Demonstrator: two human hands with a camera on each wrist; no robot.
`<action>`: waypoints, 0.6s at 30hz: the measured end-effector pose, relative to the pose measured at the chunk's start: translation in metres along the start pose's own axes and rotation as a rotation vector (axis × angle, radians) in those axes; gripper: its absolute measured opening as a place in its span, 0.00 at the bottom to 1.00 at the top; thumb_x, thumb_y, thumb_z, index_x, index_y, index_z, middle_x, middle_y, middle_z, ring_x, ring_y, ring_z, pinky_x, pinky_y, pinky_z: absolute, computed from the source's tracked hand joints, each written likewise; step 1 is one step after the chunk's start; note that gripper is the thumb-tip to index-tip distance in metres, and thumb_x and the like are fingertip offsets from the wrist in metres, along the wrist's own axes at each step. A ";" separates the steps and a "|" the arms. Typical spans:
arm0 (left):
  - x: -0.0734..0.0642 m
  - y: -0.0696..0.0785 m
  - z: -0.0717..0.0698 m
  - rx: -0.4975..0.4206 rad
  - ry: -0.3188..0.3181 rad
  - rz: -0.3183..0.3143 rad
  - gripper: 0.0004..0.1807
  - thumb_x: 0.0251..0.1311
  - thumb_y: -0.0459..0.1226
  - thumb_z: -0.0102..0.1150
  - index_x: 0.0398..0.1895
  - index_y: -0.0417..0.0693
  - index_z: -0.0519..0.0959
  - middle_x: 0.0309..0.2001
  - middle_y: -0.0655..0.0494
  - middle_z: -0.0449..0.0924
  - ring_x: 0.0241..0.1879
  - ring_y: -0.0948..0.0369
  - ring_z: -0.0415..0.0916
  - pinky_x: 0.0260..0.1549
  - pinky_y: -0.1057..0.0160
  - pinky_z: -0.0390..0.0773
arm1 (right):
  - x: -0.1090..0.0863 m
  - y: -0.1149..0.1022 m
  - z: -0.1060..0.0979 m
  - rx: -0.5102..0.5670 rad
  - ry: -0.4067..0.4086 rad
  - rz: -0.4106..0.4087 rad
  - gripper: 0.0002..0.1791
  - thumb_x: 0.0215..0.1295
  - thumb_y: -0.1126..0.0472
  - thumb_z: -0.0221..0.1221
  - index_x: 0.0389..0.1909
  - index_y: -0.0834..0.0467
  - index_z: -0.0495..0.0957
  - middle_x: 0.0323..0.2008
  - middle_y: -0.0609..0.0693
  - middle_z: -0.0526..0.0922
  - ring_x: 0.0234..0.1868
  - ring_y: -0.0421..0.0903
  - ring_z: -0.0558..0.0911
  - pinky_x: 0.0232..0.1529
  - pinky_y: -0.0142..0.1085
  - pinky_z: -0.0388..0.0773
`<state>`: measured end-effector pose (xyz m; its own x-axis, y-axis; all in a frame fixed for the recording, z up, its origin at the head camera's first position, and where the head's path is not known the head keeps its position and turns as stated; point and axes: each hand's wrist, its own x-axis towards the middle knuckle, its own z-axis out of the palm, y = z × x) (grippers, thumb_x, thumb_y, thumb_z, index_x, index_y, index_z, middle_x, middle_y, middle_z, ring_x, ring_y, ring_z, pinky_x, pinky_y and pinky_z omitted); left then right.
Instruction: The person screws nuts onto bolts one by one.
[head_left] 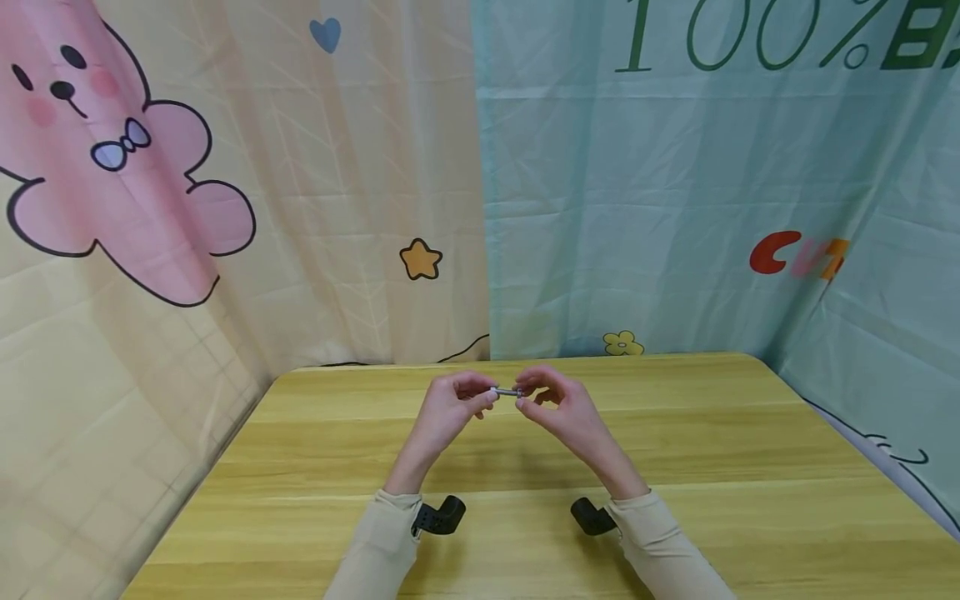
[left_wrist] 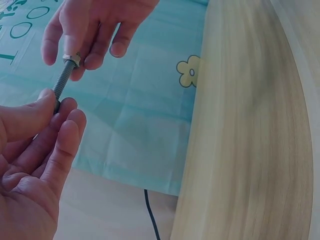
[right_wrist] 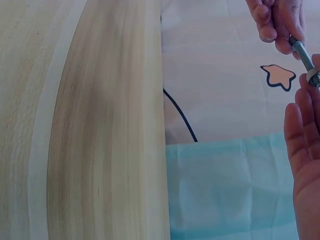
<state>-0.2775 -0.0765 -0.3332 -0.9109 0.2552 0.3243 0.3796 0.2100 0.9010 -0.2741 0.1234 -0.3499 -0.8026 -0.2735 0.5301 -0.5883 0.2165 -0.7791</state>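
Note:
Held up over the table is a grey threaded bolt point(head_left: 507, 392), lying nearly level between the two hands in the head view. My left hand point(head_left: 447, 410) pinches its one end between thumb and fingertips. At the other end sits a metal nut point(left_wrist: 72, 60), with my right hand point(head_left: 564, 408) gripping there between thumb and fingers. In the left wrist view the bare thread point(left_wrist: 62, 81) shows between the hands. The right wrist view shows the bolt's shank point(right_wrist: 303, 56) and the nut end at the right fingertips point(right_wrist: 304, 80).
The wooden table point(head_left: 517, 533) spreads under both forearms. Printed curtains, beige point(head_left: 360, 192) and blue-green point(head_left: 600, 208), hang behind its far edge. Black wrist cameras, left point(head_left: 442, 516) and right point(head_left: 592, 517), stick out inward from the sleeves.

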 end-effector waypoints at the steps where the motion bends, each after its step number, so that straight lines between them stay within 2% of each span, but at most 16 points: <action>1: 0.000 0.000 0.000 -0.001 0.001 0.000 0.06 0.63 0.27 0.62 0.41 0.31 0.83 0.33 0.47 0.83 0.28 0.61 0.77 0.28 0.65 0.78 | 0.000 0.000 0.000 -0.005 -0.001 -0.001 0.12 0.62 0.73 0.63 0.45 0.64 0.78 0.41 0.59 0.82 0.44 0.54 0.79 0.43 0.45 0.78; 6: 0.001 0.000 0.000 -0.004 0.001 -0.003 0.06 0.63 0.27 0.62 0.41 0.32 0.83 0.33 0.47 0.83 0.29 0.61 0.77 0.29 0.65 0.78 | 0.001 0.006 0.001 -0.023 0.001 0.022 0.08 0.62 0.73 0.63 0.43 0.65 0.80 0.39 0.58 0.83 0.41 0.53 0.80 0.43 0.46 0.79; 13: 0.001 0.000 -0.001 -0.005 -0.003 -0.004 0.06 0.63 0.27 0.62 0.41 0.32 0.83 0.32 0.47 0.83 0.29 0.61 0.77 0.29 0.65 0.78 | 0.003 0.036 0.002 0.019 -0.004 0.114 0.10 0.66 0.59 0.64 0.45 0.58 0.82 0.39 0.50 0.85 0.41 0.47 0.83 0.46 0.39 0.80; 18: 0.001 0.001 0.000 -0.004 -0.003 -0.005 0.06 0.62 0.27 0.62 0.40 0.32 0.83 0.33 0.44 0.83 0.28 0.61 0.77 0.29 0.65 0.78 | 0.003 0.038 0.003 -0.013 0.004 0.130 0.13 0.69 0.50 0.60 0.39 0.55 0.84 0.33 0.47 0.86 0.36 0.47 0.83 0.41 0.42 0.81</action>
<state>-0.2779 -0.0763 -0.3323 -0.9123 0.2570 0.3188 0.3742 0.2072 0.9039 -0.2986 0.1283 -0.3783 -0.8725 -0.2390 0.4262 -0.4806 0.2619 -0.8369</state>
